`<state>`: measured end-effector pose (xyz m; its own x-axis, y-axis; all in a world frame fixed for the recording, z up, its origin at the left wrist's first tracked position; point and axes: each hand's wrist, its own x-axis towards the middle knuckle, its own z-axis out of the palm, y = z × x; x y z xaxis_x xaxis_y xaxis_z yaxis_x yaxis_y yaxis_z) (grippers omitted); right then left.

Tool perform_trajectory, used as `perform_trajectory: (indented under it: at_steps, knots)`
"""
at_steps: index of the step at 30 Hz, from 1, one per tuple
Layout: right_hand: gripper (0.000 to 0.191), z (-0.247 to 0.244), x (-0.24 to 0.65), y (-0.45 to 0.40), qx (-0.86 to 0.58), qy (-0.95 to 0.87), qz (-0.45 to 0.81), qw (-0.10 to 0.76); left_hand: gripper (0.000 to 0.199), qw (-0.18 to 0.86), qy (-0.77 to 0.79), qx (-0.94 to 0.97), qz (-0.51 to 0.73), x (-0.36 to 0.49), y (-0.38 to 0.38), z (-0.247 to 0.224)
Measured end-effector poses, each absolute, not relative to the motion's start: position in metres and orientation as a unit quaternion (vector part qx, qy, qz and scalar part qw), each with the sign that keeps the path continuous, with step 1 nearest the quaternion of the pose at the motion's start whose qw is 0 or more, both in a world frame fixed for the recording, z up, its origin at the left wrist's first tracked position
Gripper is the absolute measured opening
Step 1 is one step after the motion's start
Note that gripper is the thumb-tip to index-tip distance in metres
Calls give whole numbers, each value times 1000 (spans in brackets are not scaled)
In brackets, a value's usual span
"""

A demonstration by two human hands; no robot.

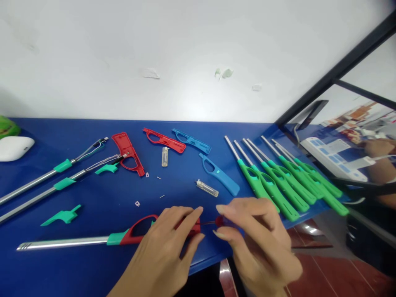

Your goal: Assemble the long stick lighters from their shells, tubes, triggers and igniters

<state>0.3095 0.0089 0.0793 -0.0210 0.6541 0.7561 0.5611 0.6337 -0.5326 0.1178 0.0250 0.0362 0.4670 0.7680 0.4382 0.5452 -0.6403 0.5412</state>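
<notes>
At the table's front, a long-necked red lighter (pixel 133 235) with a metal tube and green collar lies pointing left. My left hand (pixel 167 243) is closed around its red handle and hides much of it. My right hand (pixel 260 239) pinches a small screwdriver (pixel 219 221) by its red end. The thin shaft points left at the butt of the lighter's handle; whether the tip turns in a screw I cannot tell. Beyond my hands lie two clear fuel tanks (pixel 207 188), a blue handle half (pixel 219 175) and small metal pins (pixel 162 196).
Several finished green lighters (pixel 278 181) lie in a row on the right, near a white power strip (pixel 334 159). Red handle halves (pixel 163 140) and another blue half (pixel 192 141) lie at the back. Metal tubes with wires (pixel 34 181), green triggers (pixel 63 215) and a white case (pixel 15 148) are left.
</notes>
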Motion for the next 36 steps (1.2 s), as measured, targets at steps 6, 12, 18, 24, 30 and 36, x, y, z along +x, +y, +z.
perform_trajectory:
  at_steps: [6,12,18,24,30,36]
  knots:
    - [48,87,302,13,-389,-749,111,525,28,188,384,844,324,117,26,38]
    - [35,85,303,10,-418,-746,97,509,30,188,389,841,327,118,27,37]
    - [45,86,303,8,-402,-743,52,532,32,204,372,848,318,116,26,38]
    - [52,91,293,10,-393,-786,100,467,28,226,378,836,328,117,26,37]
    - [44,90,293,13,-403,-738,39,540,32,238,378,836,317,116,24,34]
    - [57,85,293,12,-376,-744,131,536,26,243,383,833,317,117,24,33]
